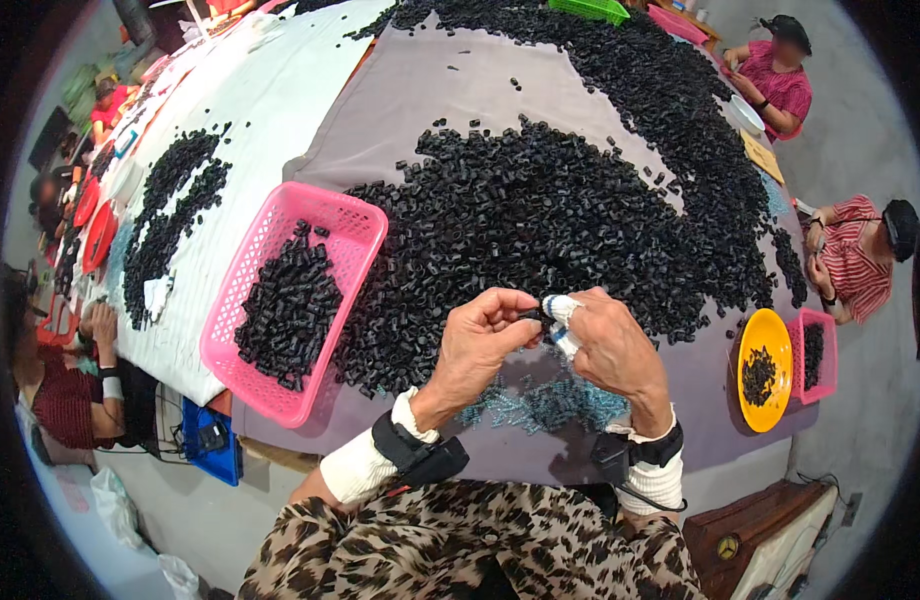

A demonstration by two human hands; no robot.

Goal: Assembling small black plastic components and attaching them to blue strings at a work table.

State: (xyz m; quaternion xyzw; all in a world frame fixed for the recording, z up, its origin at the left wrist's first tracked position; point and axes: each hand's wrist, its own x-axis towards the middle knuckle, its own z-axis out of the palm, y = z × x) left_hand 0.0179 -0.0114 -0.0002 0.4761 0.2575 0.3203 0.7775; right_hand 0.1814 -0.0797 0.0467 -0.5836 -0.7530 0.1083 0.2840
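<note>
Above the near edge of the black heap, my two hands meet fingertip to fingertip. My left hand [483, 335] pinches a small black plastic part [531, 314] between thumb and forefinger. My right hand [617, 345], with white blue-striped wraps on its fingers, is closed against the same part from the other side; its fingertips are partly hidden. A large heap of small black plastic pieces [520, 220] spreads just beyond. Below my hands lies a scatter of thin bluish clear bits [545, 403].
Left of the heap stands a pink basket [362, 225] of black parts. At right are a yellow plate [755, 415] and a smaller pink basket [826, 385], both holding dark pieces. Other people [855, 250] sit around the cloth-covered table [370, 110]. A blue tray [220, 465] is low at left.
</note>
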